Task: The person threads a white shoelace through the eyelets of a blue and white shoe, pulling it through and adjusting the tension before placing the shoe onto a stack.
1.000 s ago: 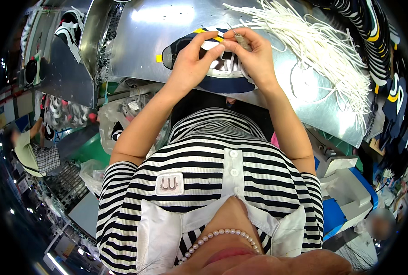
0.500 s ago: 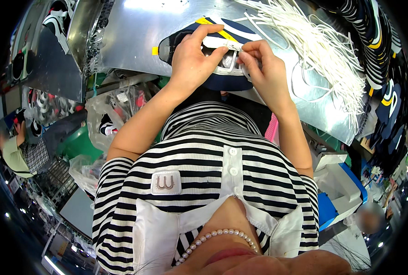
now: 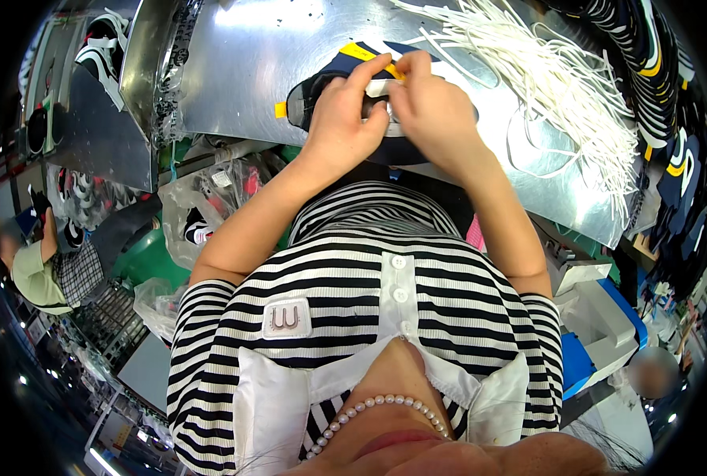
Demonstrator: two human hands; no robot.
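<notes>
A navy shoe upper with white trim and yellow tabs lies on the metal tabletop, its dark heel lining toward the left. My left hand grips it from the near left, with index finger and thumb curled about a white strip along the shoe's opening. My right hand is closed over the same strip from the right, close beside the left fingertips. The back of that hand hides its thumb and whatever it pinches. Much of the upper's middle is covered by both hands.
A heap of loose white shoelaces spreads over the table's right side. More navy uppers hang at the far right. Clear plastic bags are below the table on the left; a white-and-blue box stands lower right. Another person is at far left.
My right hand has moved left and up across the upper, its fingers now beside my left fingertips. The white loop seen earlier near the right thumb is covered. The left hand keeps its grip.
</notes>
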